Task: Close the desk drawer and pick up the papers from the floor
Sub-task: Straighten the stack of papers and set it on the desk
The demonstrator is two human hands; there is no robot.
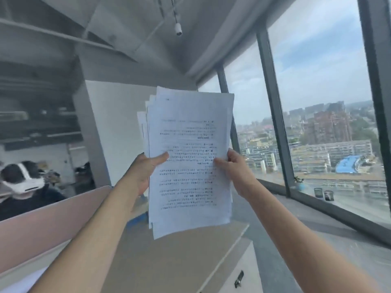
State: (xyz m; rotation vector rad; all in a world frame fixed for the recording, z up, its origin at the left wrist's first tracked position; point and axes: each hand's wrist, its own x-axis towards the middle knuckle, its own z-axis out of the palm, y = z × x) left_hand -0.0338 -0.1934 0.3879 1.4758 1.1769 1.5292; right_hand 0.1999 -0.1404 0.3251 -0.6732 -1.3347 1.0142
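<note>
Left hand (146,170) and right hand (237,172) pinch the papers (190,144) upright above the desk (169,261).

1. A tan desk top (169,261) fills the lower middle of the frame, its visible surface bare.
2. A grey window ledge (349,233) runs along the right side; two small dark cups (323,194) stand on it by the glass.

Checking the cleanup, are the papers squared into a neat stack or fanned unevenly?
Uneven. The papers, held up by the left hand and right hand, show staggered sheet edges at the upper left.
</note>
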